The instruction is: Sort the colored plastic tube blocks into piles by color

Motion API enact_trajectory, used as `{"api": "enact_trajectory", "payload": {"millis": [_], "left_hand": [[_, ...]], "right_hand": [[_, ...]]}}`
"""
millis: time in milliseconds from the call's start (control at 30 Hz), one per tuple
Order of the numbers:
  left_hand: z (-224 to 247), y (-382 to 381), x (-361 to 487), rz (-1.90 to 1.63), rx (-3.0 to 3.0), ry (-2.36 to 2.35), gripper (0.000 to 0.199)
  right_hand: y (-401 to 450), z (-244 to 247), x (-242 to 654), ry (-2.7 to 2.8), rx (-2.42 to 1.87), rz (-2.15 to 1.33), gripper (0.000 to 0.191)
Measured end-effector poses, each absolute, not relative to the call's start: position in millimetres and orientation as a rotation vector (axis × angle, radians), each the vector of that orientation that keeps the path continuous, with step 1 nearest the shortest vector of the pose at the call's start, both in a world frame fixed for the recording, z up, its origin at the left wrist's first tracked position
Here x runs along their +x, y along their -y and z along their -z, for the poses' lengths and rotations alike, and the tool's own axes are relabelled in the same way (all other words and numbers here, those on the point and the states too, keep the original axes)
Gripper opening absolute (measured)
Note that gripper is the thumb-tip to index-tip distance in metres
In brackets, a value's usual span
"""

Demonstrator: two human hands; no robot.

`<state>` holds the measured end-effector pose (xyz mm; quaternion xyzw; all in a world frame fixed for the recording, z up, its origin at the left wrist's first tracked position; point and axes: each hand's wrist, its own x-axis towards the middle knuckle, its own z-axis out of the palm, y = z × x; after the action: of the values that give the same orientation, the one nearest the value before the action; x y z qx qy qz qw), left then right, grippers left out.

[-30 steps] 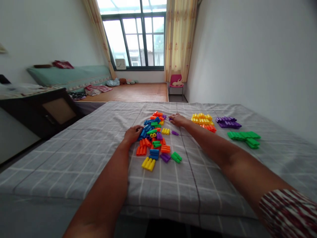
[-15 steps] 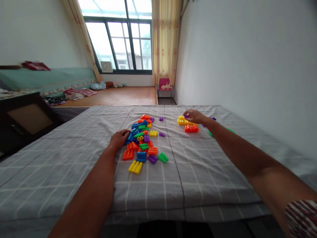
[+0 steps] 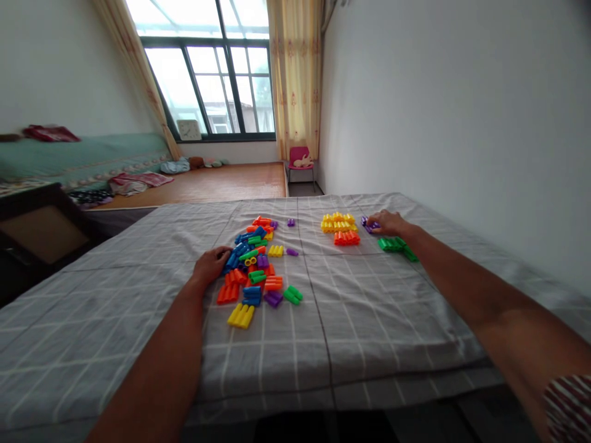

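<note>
Plastic tube pieces in several colours lie on a grey checked cloth [image 3: 369, 320]. My left hand [image 3: 213, 263] rests at the left edge of a mixed pile, its fingers touching the blue pieces [image 3: 240, 249]; whether they grip one is hidden. My right hand [image 3: 386, 223] is over the purple pieces [image 3: 368, 224] on the right, fingers bent down and closed around a purple piece. Left of it lie yellow pieces [image 3: 339, 226] in rows, with orange pieces [image 3: 346, 238] just nearer. Green pieces [image 3: 392, 245] lie below the right hand, partly behind the forearm.
Single pieces lie between the groups, among them a small purple one [image 3: 292, 252] and a green pair [image 3: 293, 295]. Behind are a wooden platform [image 3: 231, 180], a pink chair [image 3: 300, 157] and a window. A dark cabinet [image 3: 39, 237] stands left.
My right hand has moved right, from the yellow pieces to the purple ones, with a purple piece. The view has shifted slightly, and more green pieces show. My left hand stays at the pile.
</note>
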<state>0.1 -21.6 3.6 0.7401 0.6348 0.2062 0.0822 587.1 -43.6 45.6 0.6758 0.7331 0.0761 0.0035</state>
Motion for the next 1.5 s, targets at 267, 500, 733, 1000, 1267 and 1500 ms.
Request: {"api": "enact_trajectory", "payload": {"millis": [267, 500, 733, 1000, 1267, 1500], "left_hand": [[-7, 25, 4, -0.63, 2.169, -1.888, 0.04], [-10, 31, 7, -0.647, 2.139, -1.886, 0.038], [-8, 32, 8, -0.664, 2.129, -1.874, 0.035], [-7, 27, 5, -0.648, 2.138, -1.876, 0.038], [-4, 21, 0, -0.635, 2.196, -1.87, 0.041], [-7, 22, 0, -0.619, 2.207, -1.892, 0.042]], "right_hand": [[30, -58, 556, -2.501, 2.162, -0.311, 0.03], [-31, -51, 415, -2.948, 1.83, -0.079, 0.032], [-82, -16, 333, -2.724, 1.979, -0.033, 0.038], [-45, -28, 346, -2.904, 1.803, 0.045, 0.034], [29, -63, 486, -2.923, 2.262, 0.09, 0.038], [57, -42, 584, -2.632, 2.585, -0.016, 0.04]]}}
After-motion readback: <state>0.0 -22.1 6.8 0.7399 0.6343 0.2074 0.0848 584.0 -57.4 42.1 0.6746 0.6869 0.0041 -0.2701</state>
